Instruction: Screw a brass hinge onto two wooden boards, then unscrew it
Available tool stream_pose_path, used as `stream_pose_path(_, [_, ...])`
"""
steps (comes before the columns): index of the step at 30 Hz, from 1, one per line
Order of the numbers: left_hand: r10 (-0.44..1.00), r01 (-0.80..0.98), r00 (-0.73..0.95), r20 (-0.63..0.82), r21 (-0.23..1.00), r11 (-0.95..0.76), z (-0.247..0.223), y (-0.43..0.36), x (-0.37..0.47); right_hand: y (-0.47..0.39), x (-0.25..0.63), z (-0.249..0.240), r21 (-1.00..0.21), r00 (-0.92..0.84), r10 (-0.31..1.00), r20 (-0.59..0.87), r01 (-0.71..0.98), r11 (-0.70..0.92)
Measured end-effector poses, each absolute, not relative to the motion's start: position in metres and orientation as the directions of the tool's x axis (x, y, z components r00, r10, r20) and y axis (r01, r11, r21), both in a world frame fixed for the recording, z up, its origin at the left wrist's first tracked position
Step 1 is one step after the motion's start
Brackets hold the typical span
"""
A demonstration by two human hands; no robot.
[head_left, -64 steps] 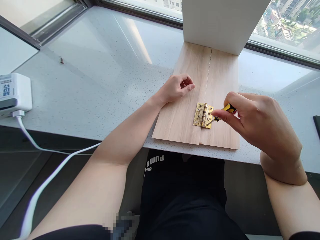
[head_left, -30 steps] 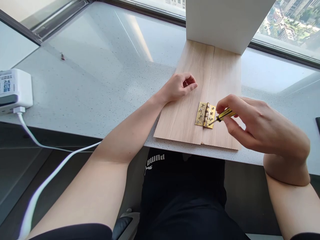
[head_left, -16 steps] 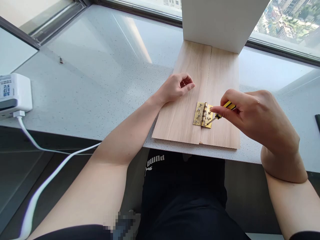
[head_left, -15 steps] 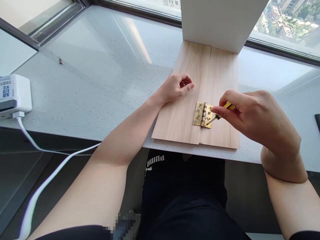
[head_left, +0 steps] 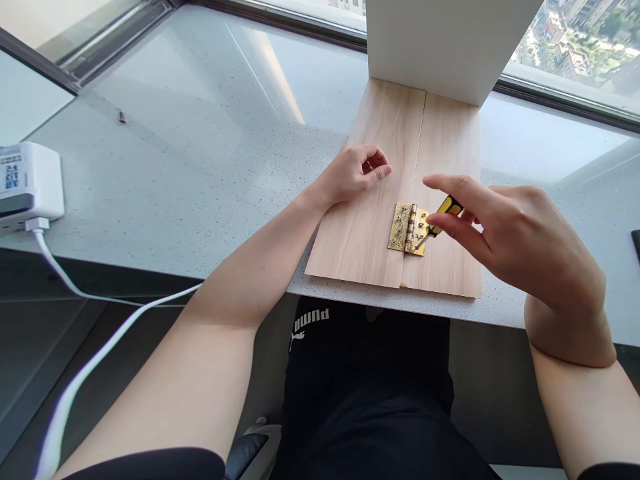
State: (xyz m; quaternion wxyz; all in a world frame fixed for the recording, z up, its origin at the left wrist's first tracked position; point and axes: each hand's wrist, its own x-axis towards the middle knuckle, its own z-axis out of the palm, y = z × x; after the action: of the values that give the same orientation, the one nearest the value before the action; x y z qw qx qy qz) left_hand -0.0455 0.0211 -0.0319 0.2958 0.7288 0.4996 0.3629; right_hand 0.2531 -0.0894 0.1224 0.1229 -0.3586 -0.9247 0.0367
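Right of centre in the frame, holding a yellow-and-black screwdriver (head_left: 447,208) in the right hand (head_left: 520,233), clamping the handle between the thumb and the curled fingers while pointing the index finger outward, apart from it. Slanting the shaft down to the left, placing its tip at the lower part of the right leaf of a brass-coloured hinge (head_left: 399,227), close beside the barrel. Just right of the frame's middle, seeing that hinge spreading flat across the seam between a left wooden board (head_left: 360,250) and a right wooden board (head_left: 447,140), with dots too small to make out on both leaves. Near the middle, resting the left hand (head_left: 359,173) on the left wooden board, above and to the left of the hinge, curling the fingers loosely and leaving the thumb and fingertips slightly apart. At the top, seeing a white panel (head_left: 440,47) standing upright at the far end of both boards, in front of a window (head_left: 565,57). Beneath the boards, seeing a pale speckled countertop (head_left: 225,187) stretching across the frame, bearing a white adapter (head_left: 45,177) with a white cable (head_left: 100,363) at the left edge.
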Motion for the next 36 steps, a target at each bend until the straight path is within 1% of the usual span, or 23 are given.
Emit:
stream_pose_path(3, [0.946,0.512,0.233,0.226,0.798,-0.317,-0.030,0.020,-0.044,-0.090,0.248,0.118,-0.135,-0.654,0.722,0.226,0.713,0.688])
stream_pose_path(7, [0.949,0.506,0.227,0.219,0.806,-0.307,-0.028,0.019,-0.044,-0.095,0.247,0.118,-0.120,-0.679,0.694,0.239,0.688,0.715])
stream_pose_path(9, [0.948,0.505,0.227,0.223,0.806,-0.311,-0.029,0.019,-0.044,-0.098,0.248,0.121,-0.152,-0.691,0.688,0.221,0.673,0.724])
stream_pose_path(11, [0.946,0.505,0.231,0.229,0.803,-0.317,-0.029,0.019,-0.044,-0.099,0.249,0.124,-0.211,-0.715,0.674,0.185,0.641,0.738])
stream_pose_path(14, [0.943,0.507,0.242,0.230,0.798,-0.325,-0.029,0.019,-0.043,-0.096,0.251,0.126,-0.281,-0.779,0.602,0.173,0.547,0.789])
stream_pose_path(16, [0.938,0.498,0.258,0.230,0.801,-0.333,-0.028,0.019,-0.043,-0.094,0.252,0.125,-0.297,-0.804,0.564,0.191,0.500,0.814])
stream_pose_path(18, [0.934,0.487,0.266,0.238,0.803,-0.343,-0.028,0.018,-0.042,-0.094,0.252,0.124,-0.284,-0.811,0.549,0.203,0.488,0.825])
stream_pose_path(20, [0.935,0.490,0.260,0.241,0.801,-0.343,-0.027,0.018,-0.042,-0.095,0.252,0.124,-0.234,-0.807,0.551,0.210,0.506,0.830])
stream_pose_path(23, [0.943,0.506,0.243,0.227,0.800,-0.323,-0.028,0.019,-0.043,-0.096,0.252,0.124,-0.149,-0.762,0.604,0.233,0.586,0.797])
stream_pose_path(27, [0.943,0.503,0.238,0.231,0.801,-0.323,-0.031,0.020,-0.045,-0.093,0.250,0.119,-0.108,-0.690,0.682,0.243,0.679,0.726])
stream_pose_path(31, [0.939,0.512,0.244,0.242,0.791,-0.336,-0.032,0.021,-0.047,-0.094,0.245,0.113,-0.047,-0.658,0.691,0.299,0.713,0.700])
stream_pose_path(33, [0.939,0.522,0.246,0.239,0.784,-0.336,-0.033,0.021,-0.047,-0.095,0.244,0.113,-0.065,-0.671,0.682,0.292,0.698,0.714])
stream_pose_path(36, [0.936,0.524,0.249,0.248,0.778,-0.345,-0.033,0.021,-0.047,-0.096,0.247,0.117,-0.173,-0.714,0.656,0.243,0.634,0.754])
